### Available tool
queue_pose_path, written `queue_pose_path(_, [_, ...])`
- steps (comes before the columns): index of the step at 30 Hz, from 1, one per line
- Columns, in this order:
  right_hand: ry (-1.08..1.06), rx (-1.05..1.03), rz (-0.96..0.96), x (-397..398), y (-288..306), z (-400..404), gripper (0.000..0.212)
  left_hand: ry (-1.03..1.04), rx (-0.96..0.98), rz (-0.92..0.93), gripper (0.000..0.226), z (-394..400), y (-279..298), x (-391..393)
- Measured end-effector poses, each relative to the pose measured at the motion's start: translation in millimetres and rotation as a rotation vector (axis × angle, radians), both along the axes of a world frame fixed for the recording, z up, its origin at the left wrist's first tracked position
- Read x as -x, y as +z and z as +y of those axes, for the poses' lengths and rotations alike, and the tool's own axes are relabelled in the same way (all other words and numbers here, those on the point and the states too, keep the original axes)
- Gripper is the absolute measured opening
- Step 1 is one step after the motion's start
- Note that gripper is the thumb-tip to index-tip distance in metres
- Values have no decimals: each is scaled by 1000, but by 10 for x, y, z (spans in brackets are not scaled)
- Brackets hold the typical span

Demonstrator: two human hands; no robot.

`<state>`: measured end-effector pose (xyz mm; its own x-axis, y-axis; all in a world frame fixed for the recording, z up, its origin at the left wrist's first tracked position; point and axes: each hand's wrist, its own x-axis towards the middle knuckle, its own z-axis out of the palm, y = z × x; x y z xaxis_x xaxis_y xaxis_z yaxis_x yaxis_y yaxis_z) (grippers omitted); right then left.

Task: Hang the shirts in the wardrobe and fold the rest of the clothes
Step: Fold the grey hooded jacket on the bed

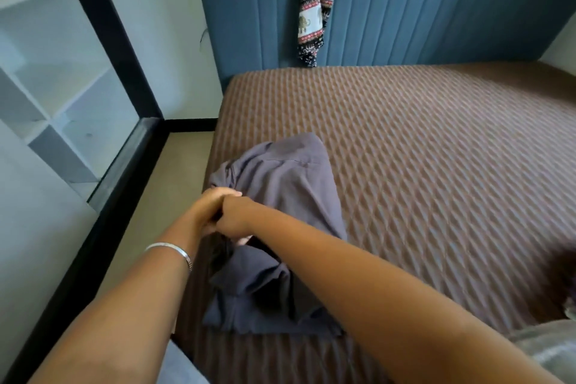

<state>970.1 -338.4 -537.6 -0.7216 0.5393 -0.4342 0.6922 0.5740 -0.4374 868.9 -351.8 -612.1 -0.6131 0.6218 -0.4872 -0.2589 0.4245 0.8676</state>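
Observation:
A grey-purple garment [280,190] lies crumpled near the left edge of the brown quilted bed [436,150]. Both my hands meet over its left side. My left hand [208,209], with a silver bangle on its wrist, grips a bunch of the cloth. My right hand [237,218] is curled beside it and pinches the same fabric, its fingers partly hidden in the folds. A patterned elephant-print garment [314,6] hangs over the blue padded headboard [405,3].
A glass wardrobe door with a black frame [103,28] stands at the left, white shelves behind it. A strip of beige floor [162,184] runs between it and the bed. More cloth [554,346] shows at the lower right edge.

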Motion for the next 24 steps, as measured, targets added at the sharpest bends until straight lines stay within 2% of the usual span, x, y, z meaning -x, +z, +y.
queue_pose_path(1, [119,18,37,-60,-92,142,20,-23,1,-25,15,-39,52,6])
queue_pose_path(2, [172,-65,103,-148,-89,227,21,-44,17,-67,20,-20,-19,81])
queue_pose_path(3, [138,-188,205,-184,-92,352,24,-63,23,-131,19,-39,67,54])
queue_pose_path(5, [-11,-431,295,-227,-191,536,30,-85,42,-143,8,-68,26,147])
queue_pose_path(7, [-80,-491,210,-355,-409,651,50,-69,101,-153,9,-166,-78,170])
queue_pose_path(9, [-57,-464,19,-577,-625,776,69,-11,122,-218,15,-241,-281,155])
queue_pose_path(10, [-16,-455,-66,-641,-756,764,71,27,114,-242,15,-275,-340,111])
queue_pose_path(12, [18,-483,-87,-650,-1000,736,70,97,37,-245,10,-300,-418,75])
queue_pose_path(13, [17,-480,-72,-646,-1040,727,70,124,-5,-239,19,-300,-450,68])
queue_pose_path(16, [10,-437,-72,-648,-1001,780,70,118,-115,-292,66,-356,-538,111])
queue_pose_path(19, [17,-347,19,-694,-908,621,72,33,-166,-323,70,-425,-472,107])
queue_pose_path(22, [25,-227,188,-790,-830,143,92,-33,-68,-117,87,-424,-406,67])
queue_pose_path(23, [68,-213,204,-841,-832,-50,103,-45,-19,-31,111,-427,-406,47])
queue_pose_path(24, [127,-218,189,-893,-859,-255,114,-56,1,40,107,-435,-436,55])
